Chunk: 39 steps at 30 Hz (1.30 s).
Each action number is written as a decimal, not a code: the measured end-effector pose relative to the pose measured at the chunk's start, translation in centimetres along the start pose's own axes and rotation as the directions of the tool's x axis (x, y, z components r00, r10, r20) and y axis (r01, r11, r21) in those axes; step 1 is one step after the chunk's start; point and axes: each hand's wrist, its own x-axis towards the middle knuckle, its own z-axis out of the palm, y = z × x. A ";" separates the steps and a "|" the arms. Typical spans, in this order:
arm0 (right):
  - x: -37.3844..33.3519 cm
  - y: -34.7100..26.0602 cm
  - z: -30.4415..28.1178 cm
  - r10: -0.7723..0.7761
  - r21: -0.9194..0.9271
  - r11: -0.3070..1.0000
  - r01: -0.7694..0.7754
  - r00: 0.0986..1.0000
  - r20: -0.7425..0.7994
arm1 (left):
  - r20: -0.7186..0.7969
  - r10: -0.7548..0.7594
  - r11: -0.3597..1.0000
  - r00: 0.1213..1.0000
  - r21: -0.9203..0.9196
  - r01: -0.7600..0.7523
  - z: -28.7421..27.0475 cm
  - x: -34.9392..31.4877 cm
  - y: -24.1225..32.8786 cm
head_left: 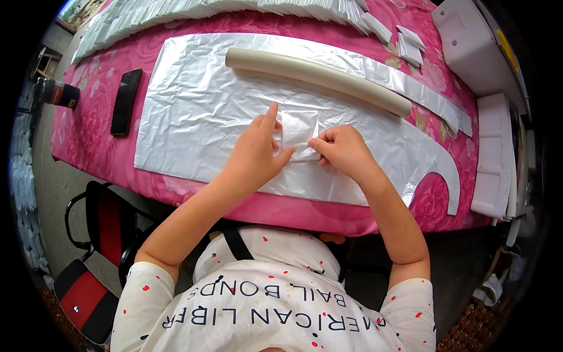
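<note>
A small folded square of thin white plastic [299, 130] lies on a large stack of shiny white plastic sheets [193, 100]. At its left edge rests my left hand [258, 144], index finger stretched forward and thumb spread apart from it. The other left fingers are partly hidden. My right hand [343, 151] pinches the lower right edge of the folded plastic between thumb and fingers. Beyond both hands a long beige tube [316, 79] lies across the sheets.
A pink floral cloth [97, 141] covers the table. On the left are a black phone [126, 101] and a dark cup [58, 93]. Rows of folded white plastic [193, 10] line the far edge. White foam boxes [478, 47] stand right; red-and-black chairs [108, 229] stand lower left.
</note>
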 end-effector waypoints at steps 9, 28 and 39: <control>0.6 1.0 0.6 -0.086 -0.023 0.996 0.085 0.995 -0.057 | 0.023 0.391 0.803 0.920 0.479 -0.354 4.0 0.3 -0.8; 0.0 -1.4 0.9 -0.759 -0.671 0.518 0.531 0.647 -0.074 | -0.079 0.410 0.903 0.909 0.177 -0.392 2.2 -2.6 -2.6; -2.0 -0.6 14.4 -0.713 -0.379 0.569 0.730 0.668 0.215 | 0.379 -0.610 0.308 0.696 -0.696 0.649 -2.2 -16.8 -6.9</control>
